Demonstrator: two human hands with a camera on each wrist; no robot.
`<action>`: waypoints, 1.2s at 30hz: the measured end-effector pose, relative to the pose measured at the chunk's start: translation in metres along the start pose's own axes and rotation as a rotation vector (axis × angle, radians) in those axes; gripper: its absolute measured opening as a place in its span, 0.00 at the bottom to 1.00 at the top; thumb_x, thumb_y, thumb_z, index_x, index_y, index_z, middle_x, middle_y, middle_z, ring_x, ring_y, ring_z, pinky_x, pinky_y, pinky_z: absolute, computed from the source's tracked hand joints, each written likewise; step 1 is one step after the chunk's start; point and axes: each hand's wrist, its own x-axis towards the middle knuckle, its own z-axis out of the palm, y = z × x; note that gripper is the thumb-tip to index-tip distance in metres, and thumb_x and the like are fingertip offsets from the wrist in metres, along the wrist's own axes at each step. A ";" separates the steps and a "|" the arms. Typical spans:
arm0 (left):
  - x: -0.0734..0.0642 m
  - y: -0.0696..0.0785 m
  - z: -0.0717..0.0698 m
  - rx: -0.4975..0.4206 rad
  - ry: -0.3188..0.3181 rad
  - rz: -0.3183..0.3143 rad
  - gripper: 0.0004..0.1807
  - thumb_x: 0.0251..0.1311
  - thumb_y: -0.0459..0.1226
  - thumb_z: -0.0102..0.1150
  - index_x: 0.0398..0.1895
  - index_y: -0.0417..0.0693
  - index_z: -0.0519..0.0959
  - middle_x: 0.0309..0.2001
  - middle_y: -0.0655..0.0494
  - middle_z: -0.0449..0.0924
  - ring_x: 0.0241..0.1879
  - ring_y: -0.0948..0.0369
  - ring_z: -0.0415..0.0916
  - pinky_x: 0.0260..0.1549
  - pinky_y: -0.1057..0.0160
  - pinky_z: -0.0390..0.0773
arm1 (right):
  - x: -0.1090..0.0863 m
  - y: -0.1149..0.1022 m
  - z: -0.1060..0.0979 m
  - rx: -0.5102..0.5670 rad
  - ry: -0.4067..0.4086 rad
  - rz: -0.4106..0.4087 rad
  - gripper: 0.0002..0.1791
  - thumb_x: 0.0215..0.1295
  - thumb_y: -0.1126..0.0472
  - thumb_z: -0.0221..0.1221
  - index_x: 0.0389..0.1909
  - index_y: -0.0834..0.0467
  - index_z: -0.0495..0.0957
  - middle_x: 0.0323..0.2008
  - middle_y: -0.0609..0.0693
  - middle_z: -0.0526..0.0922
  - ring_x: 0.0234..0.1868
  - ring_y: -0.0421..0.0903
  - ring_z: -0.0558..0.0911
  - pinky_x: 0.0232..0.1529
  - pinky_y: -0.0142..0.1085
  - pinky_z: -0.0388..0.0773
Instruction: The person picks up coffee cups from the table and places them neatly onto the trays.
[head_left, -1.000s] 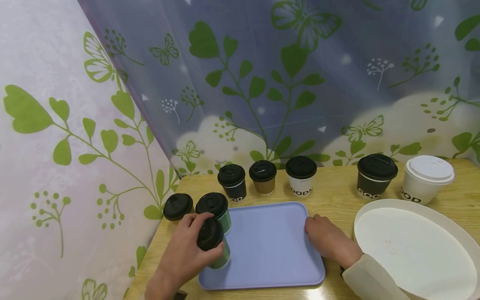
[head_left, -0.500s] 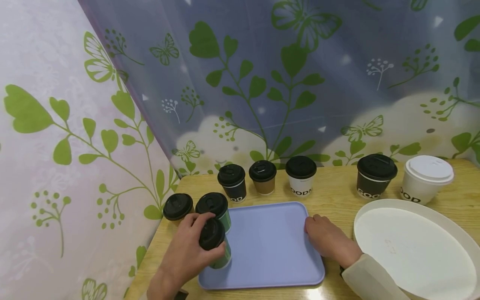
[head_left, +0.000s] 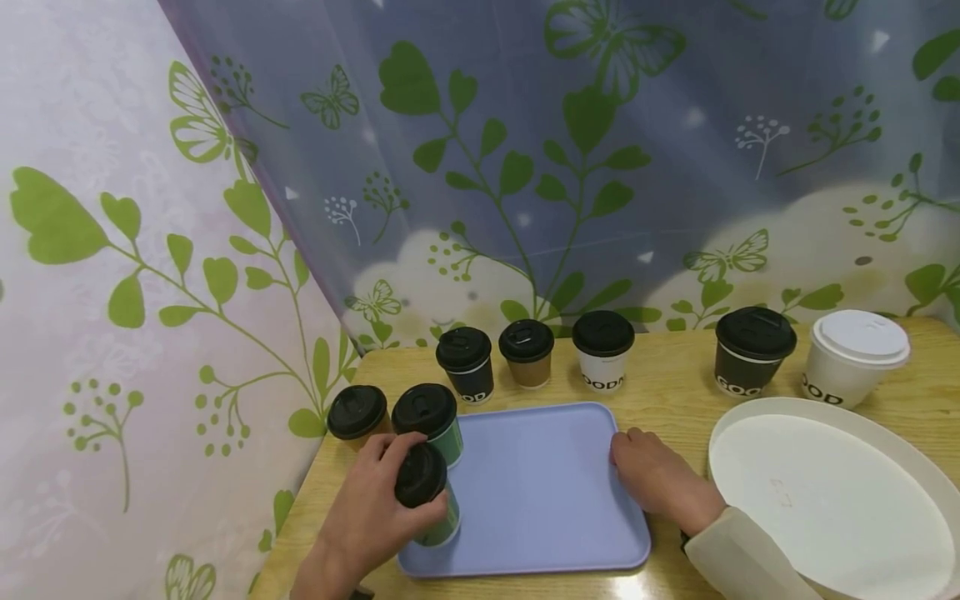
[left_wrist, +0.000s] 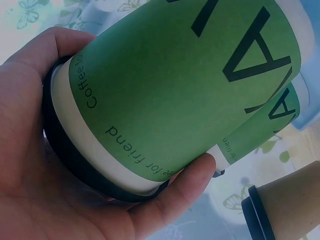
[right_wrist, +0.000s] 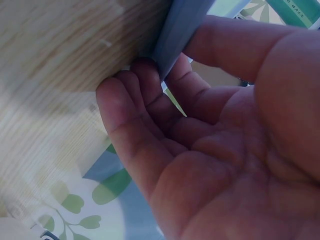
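Note:
My left hand grips a green paper coffee cup near its black lid, thumb on one side and fingers on the other. The cup is over the front left part of the blue tray; whether its base touches cannot be told. In the left wrist view, the cup's green wall shows dark lettering. Just behind it stands a second green cup with a black lid, by the tray's left edge. My right hand pinches the tray's right rim between thumb and fingers.
A brown cup stands at the far left. Along the back are a dark cup, a brown cup, a white cup, a larger black cup and a white-lidded cup. A round white tray lies right.
The held green cup has shifted very slightly left and toward the person, with the left hand. The right hand and the tray look unmoved.

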 end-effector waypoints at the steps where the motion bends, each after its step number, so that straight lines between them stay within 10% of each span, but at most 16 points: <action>1: 0.000 0.000 0.000 -0.003 -0.001 -0.004 0.34 0.48 0.49 0.75 0.61 0.51 0.79 0.51 0.49 0.75 0.47 0.56 0.74 0.45 0.52 0.80 | 0.000 0.000 0.000 0.001 0.002 -0.001 0.03 0.72 0.71 0.54 0.39 0.63 0.76 0.34 0.56 0.74 0.38 0.54 0.76 0.43 0.51 0.77; 36: 0.002 -0.002 0.002 0.005 -0.015 -0.025 0.34 0.48 0.50 0.74 0.61 0.52 0.79 0.53 0.49 0.75 0.49 0.55 0.74 0.46 0.52 0.79 | -0.001 0.000 0.000 0.006 0.016 -0.009 0.04 0.71 0.72 0.54 0.37 0.62 0.76 0.33 0.55 0.73 0.37 0.54 0.75 0.42 0.51 0.77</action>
